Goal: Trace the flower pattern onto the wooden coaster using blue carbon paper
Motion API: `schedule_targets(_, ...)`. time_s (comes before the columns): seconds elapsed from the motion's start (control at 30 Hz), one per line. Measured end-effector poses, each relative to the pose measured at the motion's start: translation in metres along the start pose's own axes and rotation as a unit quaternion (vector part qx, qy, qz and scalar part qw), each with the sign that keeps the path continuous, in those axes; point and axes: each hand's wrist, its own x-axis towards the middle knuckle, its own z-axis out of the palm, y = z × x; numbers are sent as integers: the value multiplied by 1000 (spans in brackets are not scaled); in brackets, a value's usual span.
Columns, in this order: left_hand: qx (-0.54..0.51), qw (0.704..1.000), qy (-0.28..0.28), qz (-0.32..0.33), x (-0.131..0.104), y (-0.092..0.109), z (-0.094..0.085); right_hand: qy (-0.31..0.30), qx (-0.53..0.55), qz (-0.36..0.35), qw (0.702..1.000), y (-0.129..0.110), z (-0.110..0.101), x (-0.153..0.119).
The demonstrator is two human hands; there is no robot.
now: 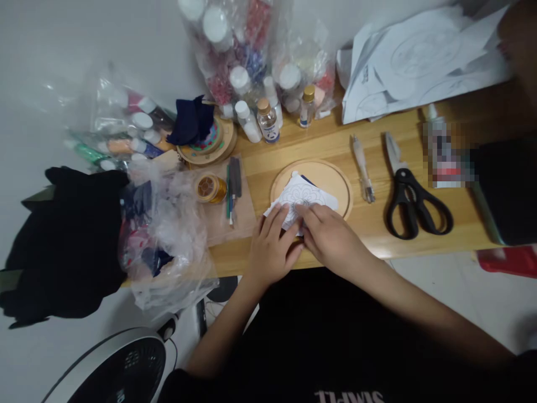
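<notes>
A small white paper with a printed flower pattern (308,191) lies over a round wooden disc (344,196). A bit of dark blue material (309,180) shows at the paper's far edge. My left hand (272,249) lies with its fingers stretched over the paper's near left side. With fingers bent and close together, my right hand (331,238) grips the paper's near edge, the index fingertip on the pattern. The two thumbs are close together below the paper, and the fingers hide its near part.
Black-handled scissors (406,196), a pale pen-like tool (363,165) and a glue tube (444,151) lie rightward. Small bottles (268,120) and printed sheets (419,61) stand behind. A thread spool (210,187), plastic bags (172,224) and black cloth (67,240) are leftward; a fan (121,364) is below.
</notes>
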Motion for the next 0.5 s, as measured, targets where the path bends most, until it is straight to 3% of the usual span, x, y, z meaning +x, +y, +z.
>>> schedule_targets(0.2,2,1000,16,2,1,1,0,26,-49,37,998,-6,11,-7)
schedule_targets(0.5,-9,1000,30,3,1,-2,2,126,-70,29,989,-5,4,-39)
